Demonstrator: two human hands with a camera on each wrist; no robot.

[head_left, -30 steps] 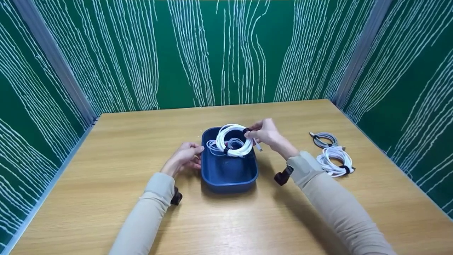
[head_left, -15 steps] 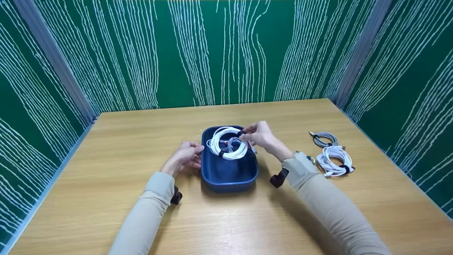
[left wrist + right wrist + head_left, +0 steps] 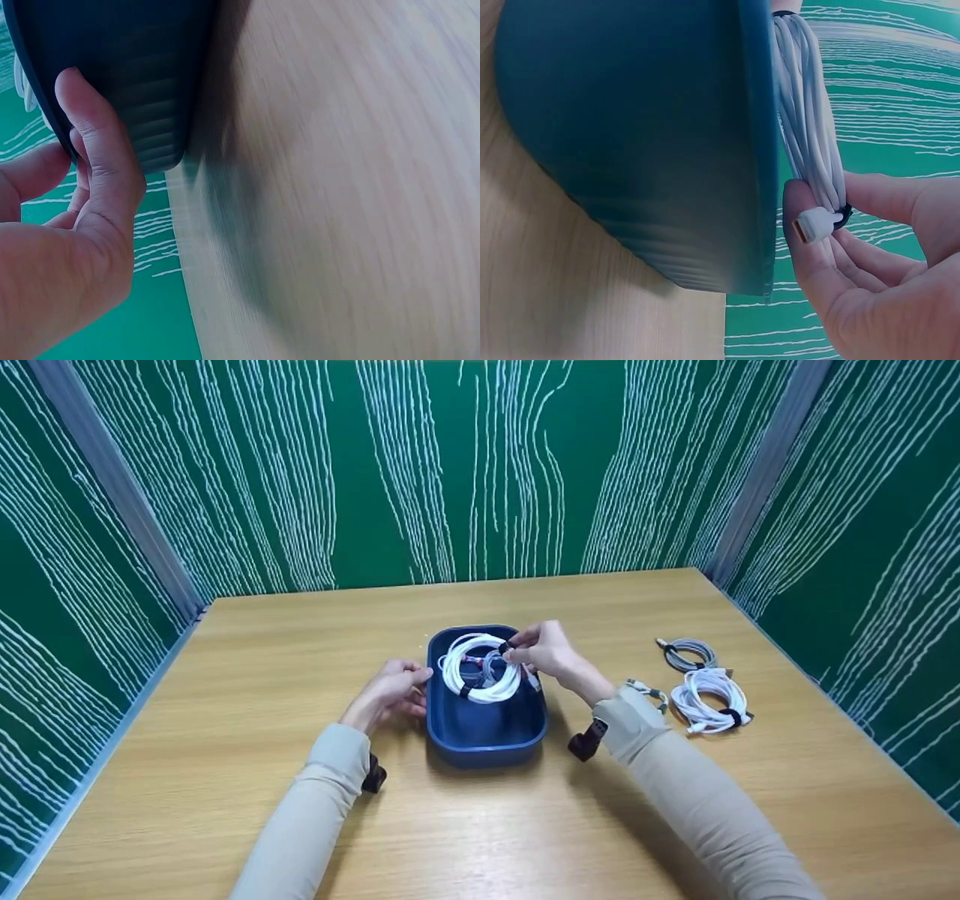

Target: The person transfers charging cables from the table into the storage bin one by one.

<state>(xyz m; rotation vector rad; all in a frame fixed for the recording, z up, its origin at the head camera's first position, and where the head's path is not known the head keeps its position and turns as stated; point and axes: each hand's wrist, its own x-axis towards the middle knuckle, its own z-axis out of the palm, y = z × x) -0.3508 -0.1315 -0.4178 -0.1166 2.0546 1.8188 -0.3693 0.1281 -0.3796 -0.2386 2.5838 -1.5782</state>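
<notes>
A dark blue plastic bin [image 3: 487,756] stands on the table in the middle of the head view. My left hand [image 3: 394,688] pinches its left rim, thumb and fingers on either side of the wall. My right hand [image 3: 551,651] holds a white coiled USB cable [image 3: 491,694] by its edge near a black tie. This coil is over the far part of the bin, and its white plug [image 3: 815,225] sticks out by my fingers in the right wrist view. Smaller grey coiled cable [image 3: 489,667] shows through the white loop, partly hidden.
On the right side of the table lie a grey coiled cable [image 3: 705,651] and a white coiled cable [image 3: 690,711] with a black tie. A green-and-white banded cable [image 3: 646,688] is partly hidden by my right sleeve. Green walls with white lines [image 3: 517,472] enclose the table.
My right hand has moved slightly left and down with the white coil, bringing it further over the bin. The banded cable has come into view beside my sleeve. My left hand has stayed put.
</notes>
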